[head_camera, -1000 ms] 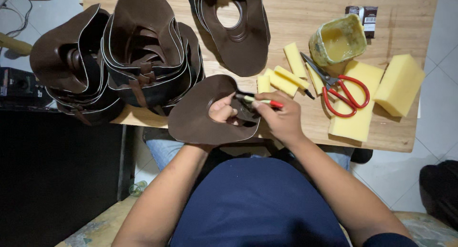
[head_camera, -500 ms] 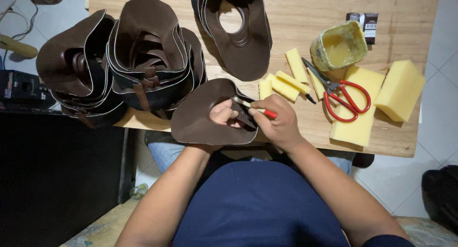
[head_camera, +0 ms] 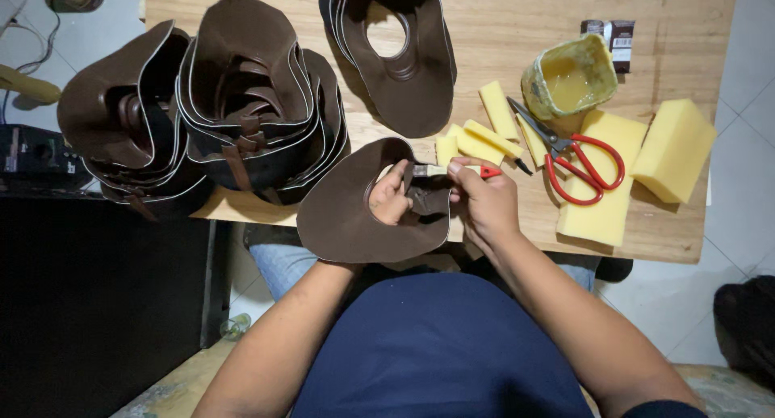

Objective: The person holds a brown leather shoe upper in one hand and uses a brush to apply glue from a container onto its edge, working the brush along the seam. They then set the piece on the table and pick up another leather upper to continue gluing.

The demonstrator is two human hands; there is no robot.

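My left hand (head_camera: 391, 198) grips the inner edge of a dark brown leather hat-brim piece (head_camera: 343, 216) at the table's front edge, fingers through its centre opening. My right hand (head_camera: 487, 206) holds a small brush with a red handle (head_camera: 488, 172), its bristle end laid on the leather near my left fingers. A yellowish container of glue (head_camera: 570, 79) stands at the back right, open.
Stacks of brown leather hat pieces (head_camera: 242, 103) fill the table's left; another brim (head_camera: 404, 71) lies at the back centre. Red-handled scissors (head_camera: 577, 156), yellow foam blocks (head_camera: 674, 148) and strips (head_camera: 484, 135) lie on the right. A small dark packet (head_camera: 615, 35) sits behind the container.
The view has shifted slightly. My hands stay on the brim piece and the brush has moved a little along the inner edge.
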